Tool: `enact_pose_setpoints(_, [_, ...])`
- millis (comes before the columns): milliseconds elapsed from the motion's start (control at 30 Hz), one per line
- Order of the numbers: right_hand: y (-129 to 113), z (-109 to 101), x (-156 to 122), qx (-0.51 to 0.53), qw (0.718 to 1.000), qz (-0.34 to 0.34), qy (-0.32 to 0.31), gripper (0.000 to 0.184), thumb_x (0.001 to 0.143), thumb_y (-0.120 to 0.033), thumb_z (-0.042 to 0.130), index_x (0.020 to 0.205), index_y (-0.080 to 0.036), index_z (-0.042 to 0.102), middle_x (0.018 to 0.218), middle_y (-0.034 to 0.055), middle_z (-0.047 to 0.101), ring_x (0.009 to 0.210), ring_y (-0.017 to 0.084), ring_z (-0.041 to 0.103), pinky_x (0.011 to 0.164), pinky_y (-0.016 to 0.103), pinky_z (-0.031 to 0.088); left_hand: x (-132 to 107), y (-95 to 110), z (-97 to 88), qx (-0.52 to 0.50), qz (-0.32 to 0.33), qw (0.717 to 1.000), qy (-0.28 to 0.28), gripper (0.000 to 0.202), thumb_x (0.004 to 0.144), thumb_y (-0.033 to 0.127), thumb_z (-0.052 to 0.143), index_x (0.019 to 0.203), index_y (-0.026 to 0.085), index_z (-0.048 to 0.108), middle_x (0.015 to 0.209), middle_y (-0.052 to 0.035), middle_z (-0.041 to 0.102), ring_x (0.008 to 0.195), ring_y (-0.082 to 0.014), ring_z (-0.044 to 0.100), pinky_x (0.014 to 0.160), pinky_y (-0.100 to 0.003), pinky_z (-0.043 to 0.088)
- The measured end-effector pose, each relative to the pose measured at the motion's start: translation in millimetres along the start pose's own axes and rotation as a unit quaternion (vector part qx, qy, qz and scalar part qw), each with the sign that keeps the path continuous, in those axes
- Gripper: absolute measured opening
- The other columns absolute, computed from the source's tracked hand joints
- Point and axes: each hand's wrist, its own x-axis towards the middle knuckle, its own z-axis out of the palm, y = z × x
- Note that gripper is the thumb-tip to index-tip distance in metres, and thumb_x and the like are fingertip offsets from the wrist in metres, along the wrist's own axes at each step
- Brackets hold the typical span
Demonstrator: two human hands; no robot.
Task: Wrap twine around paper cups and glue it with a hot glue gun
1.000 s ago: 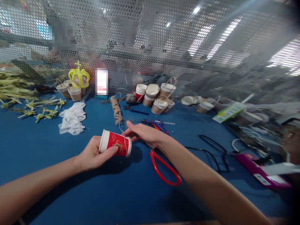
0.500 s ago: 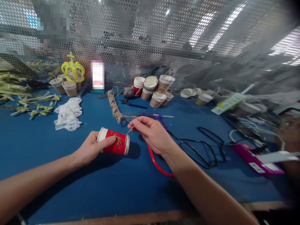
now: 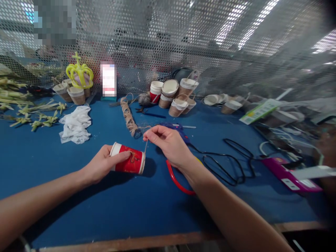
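My left hand is wrapped round a red paper cup that lies on its side just above the blue table. My right hand pinches a strand of jute twine that runs down to the cup's base end. The twine comes from a loose hank lying behind the cup. Red-handled scissors lie partly under my right wrist.
Twine-wrapped and plain paper cups stand at the back by the perforated metal screen. A white cloth, green leaf strips, a yellow crown, a black cable and a purple tool lie around.
My right hand has lifted off the table, pinched the twine and drawn it up from the cup. The cup has stayed in my left hand.
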Motion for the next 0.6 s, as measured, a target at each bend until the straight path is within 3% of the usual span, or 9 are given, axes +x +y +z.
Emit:
enact_pose_setpoints(333, [5.1,0.2,3.1,-0.066,0.998,0.008,-0.015,0.016,0.077,-0.029,0.054,0.066,-0.018,0.057,0.067,0.0000,0.060,0.065,0.012,0.053,0.065,0.025,0.041,-2.0,2.8,3.1,-0.022,0.010,1.000,-0.012,0.019,0.058,0.029,0.073,0.059,0.011,0.065,0.048,0.0020,0.062,0.041,-0.0058,0.049,0.042,-0.015,0.038])
enact_pose_setpoints(600, [10.0,0.3,2.7,-0.084,0.996,0.005,-0.023,0.017,0.076,-0.031,0.053,0.067,-0.017,0.058,0.067,0.0009,0.062,0.064,0.013,0.055,0.062,0.026,0.041,-1.3,-3.6,-3.9,0.037,0.045,0.998,-0.023,0.020,0.065,0.032,0.067,0.064,0.012,0.066,0.053,-0.0007,0.063,0.044,-0.0081,0.050,0.043,-0.017,0.040])
